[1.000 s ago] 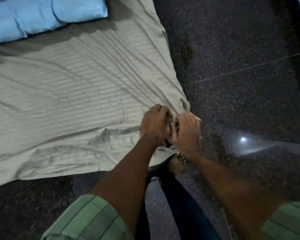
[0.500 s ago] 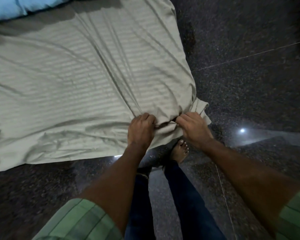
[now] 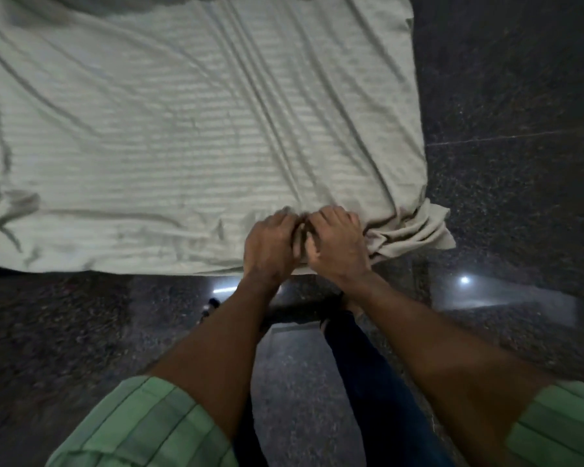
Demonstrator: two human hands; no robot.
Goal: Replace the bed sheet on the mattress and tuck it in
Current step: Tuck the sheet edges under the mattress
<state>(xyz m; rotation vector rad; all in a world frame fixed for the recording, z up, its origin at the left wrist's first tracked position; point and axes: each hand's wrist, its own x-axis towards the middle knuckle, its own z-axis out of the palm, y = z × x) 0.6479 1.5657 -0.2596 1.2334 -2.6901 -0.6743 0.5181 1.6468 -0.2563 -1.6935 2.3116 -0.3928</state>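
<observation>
A pale grey-green striped bed sheet (image 3: 182, 129) covers the mattress and fills the upper part of the view, with long creases running toward its near right corner. My left hand (image 3: 270, 244) and my right hand (image 3: 338, 244) sit side by side at the near edge, fingers curled into the sheet fabric. To the right of my right hand, a bunched fold of sheet (image 3: 415, 230) hangs off the corner. The mattress itself is hidden under the cloth.
Dark speckled polished floor (image 3: 503, 96) surrounds the bed on the right and in front, with light reflections. My legs in dark trousers (image 3: 368, 382) stand close to the bed's near edge.
My hands came together again near the corner. The view shifted down and forward, so the blue pillow left the frame. More sheet is bunched at the right corner.
</observation>
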